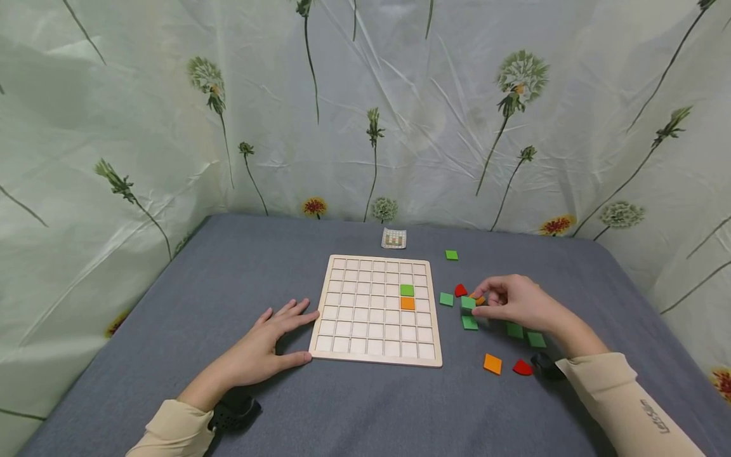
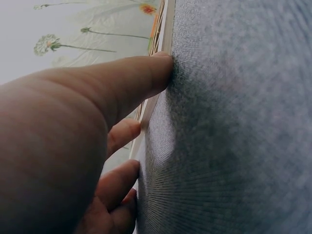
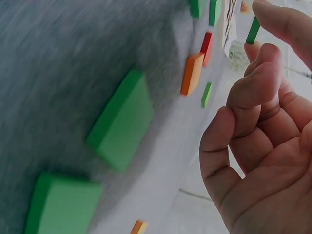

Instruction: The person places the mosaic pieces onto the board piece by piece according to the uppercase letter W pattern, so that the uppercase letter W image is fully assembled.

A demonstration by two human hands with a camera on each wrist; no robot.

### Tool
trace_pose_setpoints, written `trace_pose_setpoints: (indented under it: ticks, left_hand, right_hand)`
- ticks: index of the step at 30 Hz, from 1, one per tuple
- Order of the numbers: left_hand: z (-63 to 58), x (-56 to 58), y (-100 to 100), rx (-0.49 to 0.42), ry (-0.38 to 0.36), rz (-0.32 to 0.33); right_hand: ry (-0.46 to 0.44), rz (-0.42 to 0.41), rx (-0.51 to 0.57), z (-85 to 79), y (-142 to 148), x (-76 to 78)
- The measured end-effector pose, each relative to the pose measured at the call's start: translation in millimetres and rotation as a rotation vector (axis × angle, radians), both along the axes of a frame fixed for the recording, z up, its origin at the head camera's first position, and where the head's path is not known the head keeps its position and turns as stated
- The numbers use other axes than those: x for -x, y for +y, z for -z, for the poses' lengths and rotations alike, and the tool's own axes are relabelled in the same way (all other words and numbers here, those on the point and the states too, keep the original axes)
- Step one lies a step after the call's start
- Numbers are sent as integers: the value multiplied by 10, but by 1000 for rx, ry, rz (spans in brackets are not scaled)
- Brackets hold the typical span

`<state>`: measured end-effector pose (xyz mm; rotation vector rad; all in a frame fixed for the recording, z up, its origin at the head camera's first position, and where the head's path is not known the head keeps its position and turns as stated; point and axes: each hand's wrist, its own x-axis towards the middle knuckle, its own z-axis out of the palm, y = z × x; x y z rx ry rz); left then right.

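Observation:
A wooden grid board (image 1: 378,363) lies on the table, with a light green square tile (image 1: 407,290) and an orange square tile (image 1: 407,303) in neighbouring cells. My left hand (image 1: 274,336) rests at the board's left edge, fingers spread, the thumb and a fingertip touching the frame. Right of the board, my right hand (image 1: 516,304) pinches a green square tile (image 1: 468,303) between thumb and index finger, raised above the table. In the right wrist view that green tile (image 3: 253,30) shows edge-on at the fingertips, while the other fingers curl loosely.
Loose tiles lie about the right hand: green tiles (image 1: 447,299), a red piece with a curved edge (image 1: 460,290), another red piece (image 1: 522,367), an orange tile (image 1: 492,364) and a light green tile (image 1: 452,255). A small patterned card (image 1: 394,238) lies behind the board. A floral curtain (image 1: 342,95) hangs behind.

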<state>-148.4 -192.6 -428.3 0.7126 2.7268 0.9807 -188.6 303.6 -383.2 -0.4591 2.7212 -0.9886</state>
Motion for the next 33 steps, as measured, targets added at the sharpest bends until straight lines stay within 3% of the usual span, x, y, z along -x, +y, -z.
trace_pose_setpoints:
  ticks: [33]
  left_hand:
    - [23,12,6,13,9,-8]
  right_hand:
    - [11,-160,27,128,-684,95]
